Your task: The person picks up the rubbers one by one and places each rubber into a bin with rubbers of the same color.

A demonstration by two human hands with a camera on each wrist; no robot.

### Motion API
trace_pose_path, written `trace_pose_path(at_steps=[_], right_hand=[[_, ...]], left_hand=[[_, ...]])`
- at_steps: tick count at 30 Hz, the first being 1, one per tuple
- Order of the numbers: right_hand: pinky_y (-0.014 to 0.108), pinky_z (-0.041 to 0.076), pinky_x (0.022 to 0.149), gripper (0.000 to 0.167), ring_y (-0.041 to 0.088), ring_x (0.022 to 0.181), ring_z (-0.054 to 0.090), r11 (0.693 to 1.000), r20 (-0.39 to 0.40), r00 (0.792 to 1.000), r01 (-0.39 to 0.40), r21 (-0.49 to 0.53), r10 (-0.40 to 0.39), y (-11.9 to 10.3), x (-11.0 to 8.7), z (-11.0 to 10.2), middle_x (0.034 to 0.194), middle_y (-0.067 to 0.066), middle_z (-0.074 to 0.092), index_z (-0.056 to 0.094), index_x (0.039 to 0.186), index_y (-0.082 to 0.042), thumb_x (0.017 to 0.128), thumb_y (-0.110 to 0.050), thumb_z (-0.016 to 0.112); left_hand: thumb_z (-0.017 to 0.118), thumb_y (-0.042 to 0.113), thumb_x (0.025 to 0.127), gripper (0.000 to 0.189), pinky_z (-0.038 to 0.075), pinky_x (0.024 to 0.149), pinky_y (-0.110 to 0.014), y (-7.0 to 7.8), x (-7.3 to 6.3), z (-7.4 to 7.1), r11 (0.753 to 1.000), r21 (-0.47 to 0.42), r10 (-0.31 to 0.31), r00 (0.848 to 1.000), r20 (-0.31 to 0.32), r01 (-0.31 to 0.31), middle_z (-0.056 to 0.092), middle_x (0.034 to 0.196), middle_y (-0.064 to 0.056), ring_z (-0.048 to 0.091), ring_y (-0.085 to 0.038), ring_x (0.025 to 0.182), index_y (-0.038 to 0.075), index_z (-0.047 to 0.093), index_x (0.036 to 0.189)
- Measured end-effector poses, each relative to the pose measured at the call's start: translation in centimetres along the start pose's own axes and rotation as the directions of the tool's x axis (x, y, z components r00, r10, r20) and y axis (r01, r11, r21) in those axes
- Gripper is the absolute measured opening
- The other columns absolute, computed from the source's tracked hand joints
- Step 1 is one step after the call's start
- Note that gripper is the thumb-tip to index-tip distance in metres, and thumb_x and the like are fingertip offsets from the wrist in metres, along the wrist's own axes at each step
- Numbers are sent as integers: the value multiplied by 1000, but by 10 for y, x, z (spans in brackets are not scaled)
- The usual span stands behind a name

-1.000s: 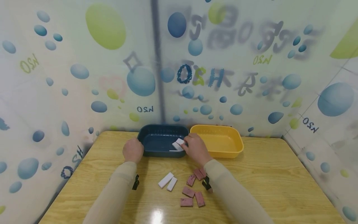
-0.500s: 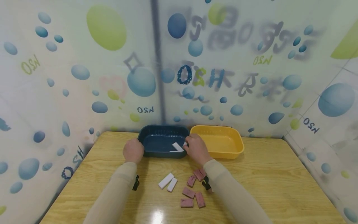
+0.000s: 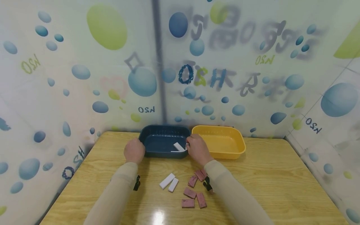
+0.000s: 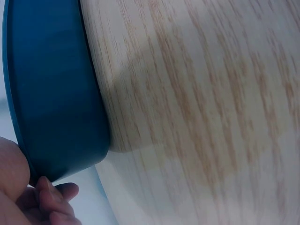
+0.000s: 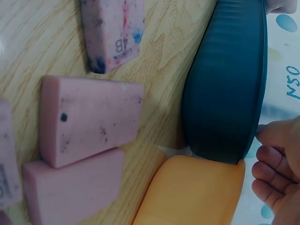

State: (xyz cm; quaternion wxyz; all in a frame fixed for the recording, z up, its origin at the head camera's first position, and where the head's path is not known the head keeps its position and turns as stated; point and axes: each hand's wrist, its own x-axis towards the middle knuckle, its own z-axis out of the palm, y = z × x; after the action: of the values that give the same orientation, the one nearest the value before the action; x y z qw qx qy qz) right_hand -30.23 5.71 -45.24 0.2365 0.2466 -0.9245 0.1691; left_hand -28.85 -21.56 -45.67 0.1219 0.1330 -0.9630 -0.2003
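At the back of the table stands a dark blue plastic basket (image 3: 161, 154). My left hand (image 3: 134, 151) grips its left end, with thumb and fingers curled at the rim in the left wrist view. At the opposite end, my right hand (image 3: 198, 150) reaches over the rim with bent fingers. A thin white edge of a block (image 3: 186, 147) shows at its fingertips, mostly hidden by the hand. Inside the basket, beside that hand, lies a white block (image 3: 178, 146) and a thin white strip (image 3: 175, 151). The right wrist view shows the thumb tip passing behind the basket's rim.
A yellow basket (image 3: 225, 154) adjoins the blue one on the right. Two white blocks (image 3: 167, 181) lie on the wooden table (image 3: 267, 181) in front. Several pink erasers (image 5: 93, 119) lie near the right forearm, one marked 4B. A patterned wall rises behind.
The white block at my right fingertips has shifted right and turned, from a broad face to a thin edge. Both hands have stayed almost in place; the left keeps gripping the basket.
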Motion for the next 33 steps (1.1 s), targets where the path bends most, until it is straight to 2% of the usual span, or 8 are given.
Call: trace_pose_path(at_steps=[11,18,23,29,33], right_hand=[[37,56,83,9,24,83,59,999,65,998,-21,39,18,-2,-2,-6,86,8,66,73,87,-4,88,-8,81],[35,55,79,8,21,81,57,998,77,997,28,63,-33,-4,-7,-9,84,5,62,74,88,-5,90,-10,79],[33,56,79,6,18,82,56,992,93,995,25,125,-37,-6,-14,-11,86,3,62,75,90,-6,90,-11,79],[31,55,76,6,17,80,55,986,73,993,77,145,-88,-9,-22,-10,82,1,59,75,89,-8,89,-10,80],[31,54,76,6,15,80,54,976,94,989,93,195,-113,-11,-26,-11,84,-1,59,75,89,-8,90,-11,79]], left_hand=[[48,2,97,31,58,53,-47,1,2,-1,1000,11,15,1000,2,-15,69,76,-27,71,-39,69,-9,66,75],[48,2,96,31,57,53,-48,0,2,0,1000,3,15,1000,-10,-15,69,75,-27,70,-39,68,-8,65,72],[48,2,96,31,57,53,-48,0,1,0,1000,-3,22,1000,-10,-22,68,74,-27,70,-40,68,-8,66,72],[49,1,96,31,57,52,-48,-1,-1,-1,1000,-1,25,1000,-12,-25,68,74,-28,70,-40,67,-9,66,73],[49,1,96,30,57,53,-48,0,0,-1,1000,-3,18,1000,-8,-18,68,75,-28,70,-40,68,-9,66,74]])
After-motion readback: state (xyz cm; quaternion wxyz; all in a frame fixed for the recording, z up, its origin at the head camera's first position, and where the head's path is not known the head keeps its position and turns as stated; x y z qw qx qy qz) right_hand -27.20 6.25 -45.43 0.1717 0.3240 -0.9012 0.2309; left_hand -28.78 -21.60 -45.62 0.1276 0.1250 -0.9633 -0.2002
